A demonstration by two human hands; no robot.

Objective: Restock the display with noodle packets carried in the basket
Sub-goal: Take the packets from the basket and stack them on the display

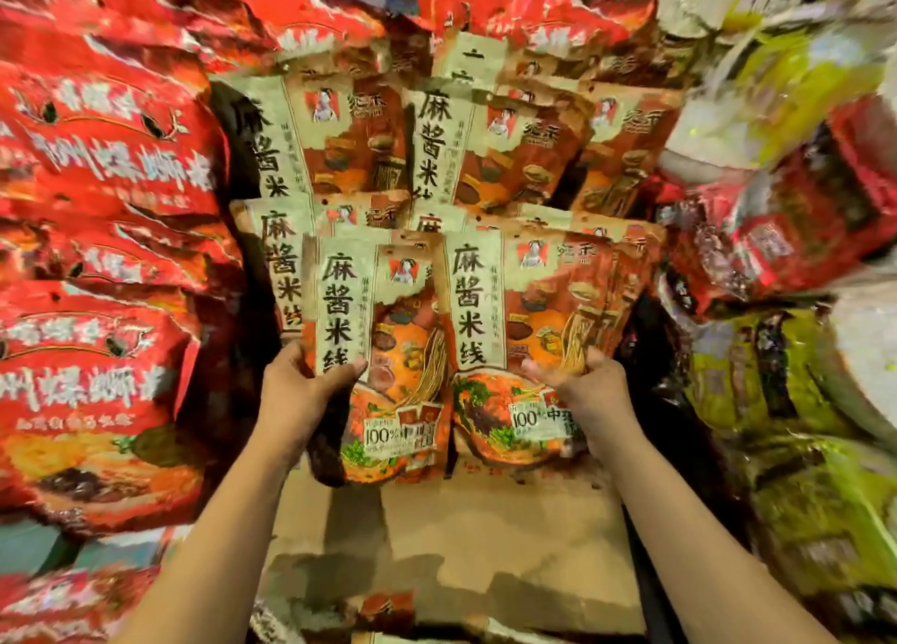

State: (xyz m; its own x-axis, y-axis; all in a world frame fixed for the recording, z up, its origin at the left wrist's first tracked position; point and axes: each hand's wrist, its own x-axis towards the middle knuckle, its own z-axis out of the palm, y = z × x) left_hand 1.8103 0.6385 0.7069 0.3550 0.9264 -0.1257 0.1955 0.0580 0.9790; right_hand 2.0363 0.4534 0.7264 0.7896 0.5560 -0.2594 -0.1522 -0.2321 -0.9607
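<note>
Two orange-and-beige noodle packets stand side by side at the front of the display. My left hand (303, 391) grips the left packet (388, 352) at its lower left edge, thumb across the front. My right hand (589, 391) holds the right packet (524, 332), which fronts a small stack, at its lower right side. Behind them hang more rows of the same noodle packets (340, 143), overlapping up the display. The basket is not in view.
Red noodle bags (102, 167) fill the display on the left. Yellow-green and red bags (796, 376) crowd the right side. A brown cardboard surface (485, 536) lies under the two front packets, between my forearms.
</note>
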